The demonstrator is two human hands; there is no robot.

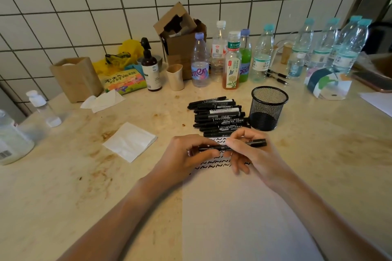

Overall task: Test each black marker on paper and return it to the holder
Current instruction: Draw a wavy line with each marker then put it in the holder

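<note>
We hold one marker (233,146) level across both hands over the paper (229,207).

Our left hand (188,152) curls its fingers round the marker's left end, and our right hand (246,150) pinches the barrel near the middle, so the right end sticks out past the knuckles. Under the hands we see rows of black squiggles (214,165) on the sheet. Just beyond them the pile of markers (218,115) lies flat on the counter (63,186), touching the sheet's far edge. The mesh holder (267,108) stands upright just right of the pile, nothing showing inside. A folded tissue (130,141) lies to the left, and bottles (233,59) line the tiled wall.
</note>
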